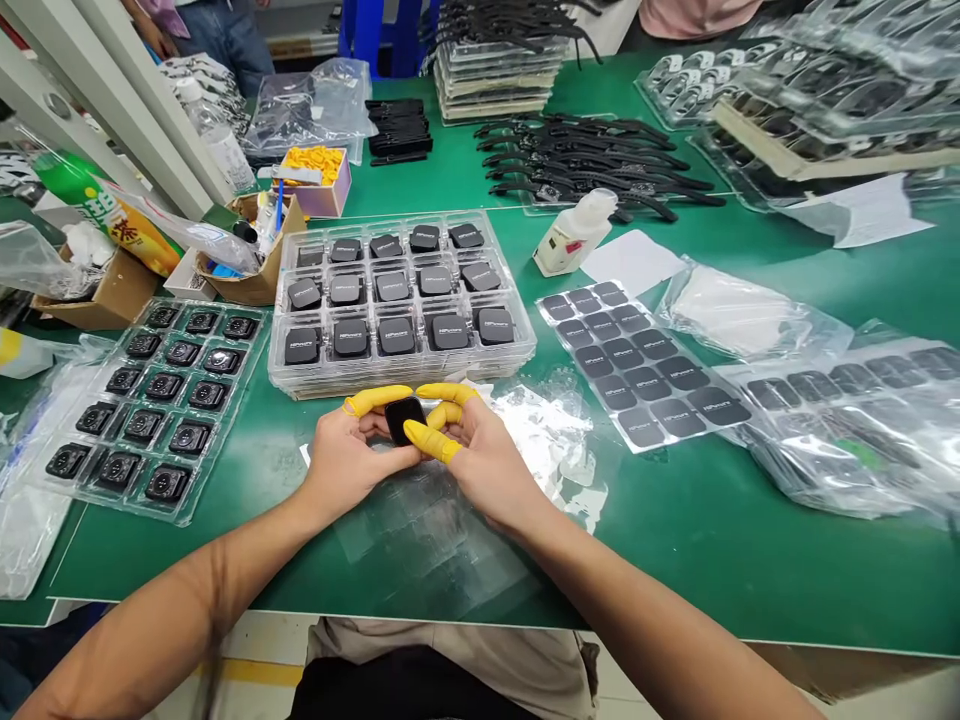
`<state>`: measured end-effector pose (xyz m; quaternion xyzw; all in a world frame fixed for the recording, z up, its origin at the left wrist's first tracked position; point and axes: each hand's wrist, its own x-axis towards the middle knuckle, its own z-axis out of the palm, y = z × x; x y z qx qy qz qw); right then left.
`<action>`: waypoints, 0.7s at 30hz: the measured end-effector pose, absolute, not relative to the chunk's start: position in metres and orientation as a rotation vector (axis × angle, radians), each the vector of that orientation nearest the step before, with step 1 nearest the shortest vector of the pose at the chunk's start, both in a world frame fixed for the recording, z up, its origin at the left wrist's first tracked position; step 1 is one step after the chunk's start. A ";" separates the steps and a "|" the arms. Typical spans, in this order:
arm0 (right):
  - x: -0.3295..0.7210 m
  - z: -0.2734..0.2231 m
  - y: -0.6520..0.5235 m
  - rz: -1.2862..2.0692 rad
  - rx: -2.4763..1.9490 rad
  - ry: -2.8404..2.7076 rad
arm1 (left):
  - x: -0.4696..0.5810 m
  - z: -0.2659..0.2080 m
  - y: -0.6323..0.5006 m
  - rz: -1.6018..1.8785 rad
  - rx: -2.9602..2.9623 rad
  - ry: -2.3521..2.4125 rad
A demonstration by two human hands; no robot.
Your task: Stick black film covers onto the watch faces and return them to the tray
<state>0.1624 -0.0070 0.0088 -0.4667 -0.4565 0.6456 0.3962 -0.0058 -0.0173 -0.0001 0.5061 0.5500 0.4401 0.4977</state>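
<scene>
Between my two hands, just in front of the stacked tray, is a black smartwatch body [403,420], its dark glossy face turned toward me. My left hand [352,450] grips its left edge, with a yellow finger cot on the index finger. My right hand [472,440] presses the right side, yellow cots on its thumb and fingers. Ahead stands a stack of clear trays [405,372] whose top tray holds watch bodies with grey printed covers [395,335]. To the right lies a sheet of dark square labels [624,353]. Clear film scraps [551,450] lie by my right hand.
At left, a clear tray [172,505] holds watch bodies showing their sensor backs. A white bottle [574,235] stands behind the label sheet. Black straps [585,160], a box of yellow finger cots [315,170] and stacked trays [499,80] are further back. Bagged film sheets [840,430] lie right.
</scene>
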 end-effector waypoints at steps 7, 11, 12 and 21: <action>0.186 0.014 0.008 1.304 -1.293 -1.657 | -0.009 0.001 -0.014 1.080 1.320 1.420; 0.208 0.010 0.022 0.469 -1.700 -2.148 | -0.010 0.005 -0.011 1.070 1.291 1.463; 0.210 0.008 0.023 0.367 -1.781 -2.215 | -0.010 0.005 -0.010 1.060 1.292 1.472; 0.188 0.002 0.012 0.381 -0.854 -2.052 | -0.010 0.005 -0.012 0.901 1.346 1.423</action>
